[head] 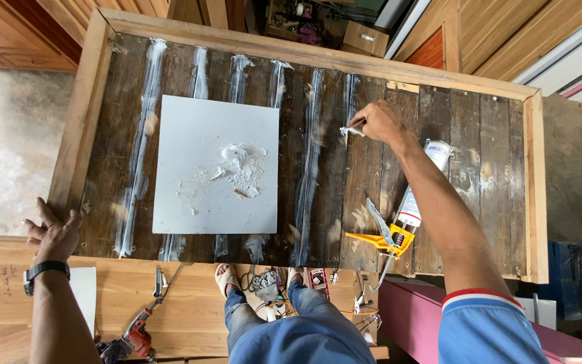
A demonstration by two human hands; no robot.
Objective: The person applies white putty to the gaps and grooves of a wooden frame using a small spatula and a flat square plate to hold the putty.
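Filler spreading was underway: right hand (380, 123) pinched a small spreader (351, 130) on the plank panel (466, 155); left hand (54, 232), fingers spread, steadied the frame's near-left edge. Next stroke likely needed fresh filler from the white board (190, 135).

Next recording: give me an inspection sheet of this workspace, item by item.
Surface: dark plank panel in a pale wooden frame, white filler streaks along the seams.
Job's things: small spreader on a seam; white board with a filler blob on the planks.
Clutter: caulking gun with yellow handle lying on the planks; drill on the floor.
Grippers: right hand holds the spreader; left hand rests on the frame's corner.
Cables: wires among small tools near the feet.
Surroundings: wood panels, concrete floor, pink bench.
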